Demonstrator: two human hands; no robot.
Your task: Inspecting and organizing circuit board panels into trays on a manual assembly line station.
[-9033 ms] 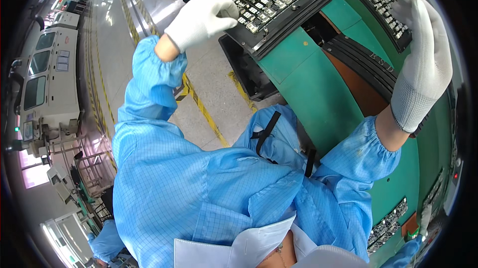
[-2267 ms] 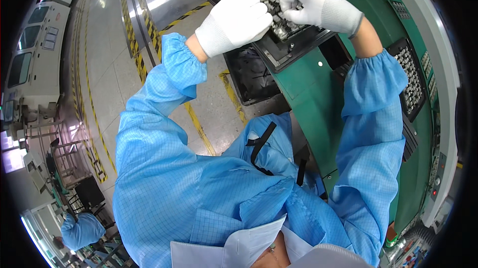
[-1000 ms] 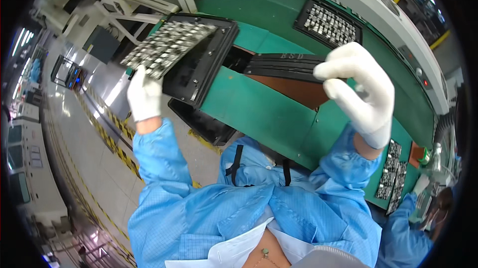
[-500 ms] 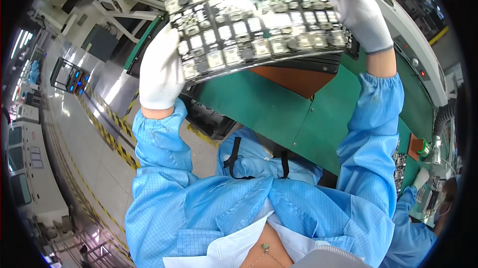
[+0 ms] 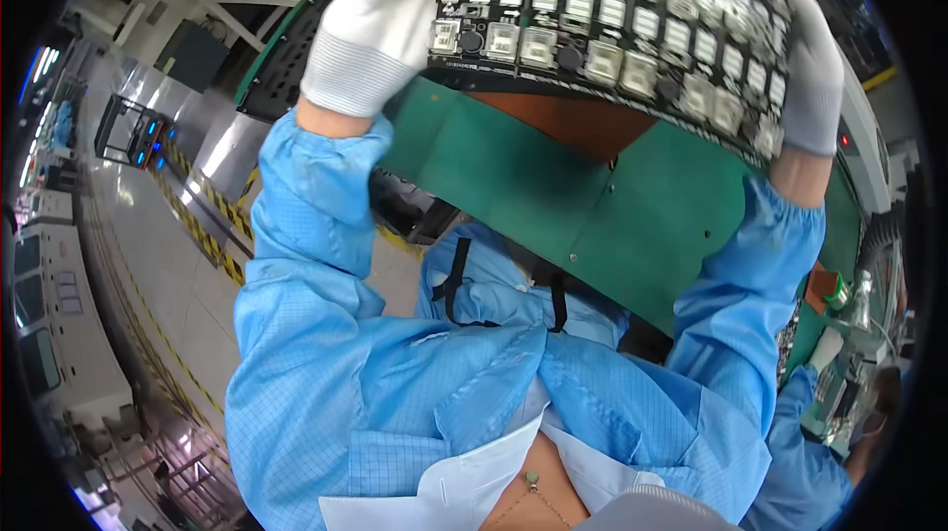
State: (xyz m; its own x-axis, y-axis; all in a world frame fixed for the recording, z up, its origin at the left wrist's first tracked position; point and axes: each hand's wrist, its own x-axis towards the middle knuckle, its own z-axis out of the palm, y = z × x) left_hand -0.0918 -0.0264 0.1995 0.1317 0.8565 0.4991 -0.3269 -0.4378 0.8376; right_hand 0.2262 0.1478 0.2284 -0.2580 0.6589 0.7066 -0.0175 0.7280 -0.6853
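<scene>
A wide black circuit board panel (image 5: 617, 10), populated with rows of pale square components and round dark parts, is held up at the top of the view. My left hand (image 5: 380, 23), in a white glove, is closed on its left end. At the opposite end my right hand (image 5: 815, 77), gloved too, grips the edge, its fingers partly hidden behind the panel. The panel tilts, its right end lower, and its top runs out of view. Under it lies the green bench top (image 5: 652, 205) with a brown piece (image 5: 563, 121) on it.
Left, a rack with blue lights (image 5: 133, 136) stands on the floor near yellow-black tape (image 5: 202, 225). A pale machine (image 5: 874, 151) borders the bench at right. A co-worker's blue sleeve (image 5: 790, 467) and gloved hand (image 5: 826, 348) show at lower right.
The panel has shifted right and turned, its right end dropping. My left hand has moved up and right with it; my right hand has gone right and down.
</scene>
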